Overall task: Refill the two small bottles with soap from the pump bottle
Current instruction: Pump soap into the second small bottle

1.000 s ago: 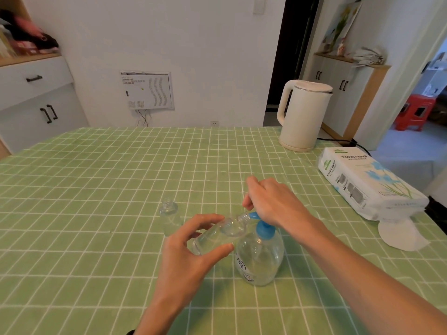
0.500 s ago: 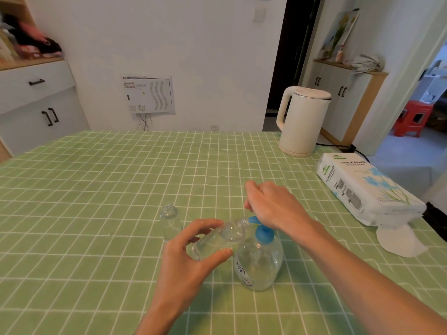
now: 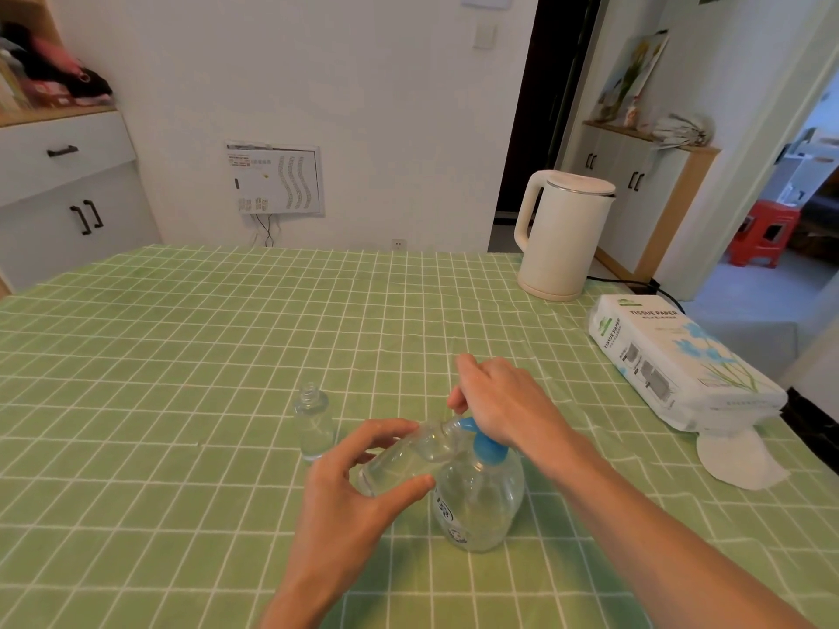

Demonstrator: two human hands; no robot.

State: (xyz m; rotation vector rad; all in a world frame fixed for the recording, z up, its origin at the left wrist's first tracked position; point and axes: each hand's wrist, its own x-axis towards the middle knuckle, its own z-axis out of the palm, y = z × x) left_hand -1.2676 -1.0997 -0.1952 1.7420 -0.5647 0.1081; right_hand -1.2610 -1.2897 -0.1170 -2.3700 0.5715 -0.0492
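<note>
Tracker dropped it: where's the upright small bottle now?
Head view, left of centre: the upright small bottle stands uncapped on the green tablecloth, just left of and beyond the left hand.

— How is the feed on your end?
— Bright and even on my screen. I see daylight, strongest through the doorway (image 3: 812, 183) far to the right of the right hand (image 3: 504, 401), where it washes out bluish.
— Shadows?
— Soft ones only: a dim patch on the tablecloth (image 3: 181, 356) just under the left hand (image 3: 345, 497), and another along the right forearm (image 3: 635, 506).
— Glare?
— Small highlights on the pump bottle (image 3: 481, 506). The small bottle (image 3: 399, 460) in the left hand is clear on clear, so I lose its edges.
— Distortion?
— The tablecloth grid bows away from both hands, and the door frame (image 3: 749, 174) leans. The centre is sharp, the corners softer.
</note>
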